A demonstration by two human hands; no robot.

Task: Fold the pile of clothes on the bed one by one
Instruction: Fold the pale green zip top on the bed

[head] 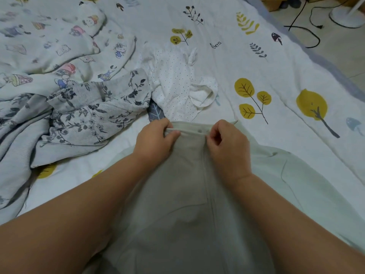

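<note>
A pale beige garment (189, 194) with a button on its top band lies spread in front of me on the bed. My left hand (156, 141) pinches the left end of that top band. My right hand (229, 143) pinches the band just right of the button. Beyond them sits a crumpled white dotted garment (177, 84). A grey floral-print garment (94, 109) lies bunched to the left.
The bed sheet (266, 62) is white with yellow tree prints. A cartoon-print blanket (51, 42) is heaped at the far left. At the top right the floor shows a white fan base (345, 16) and black cables (308, 26).
</note>
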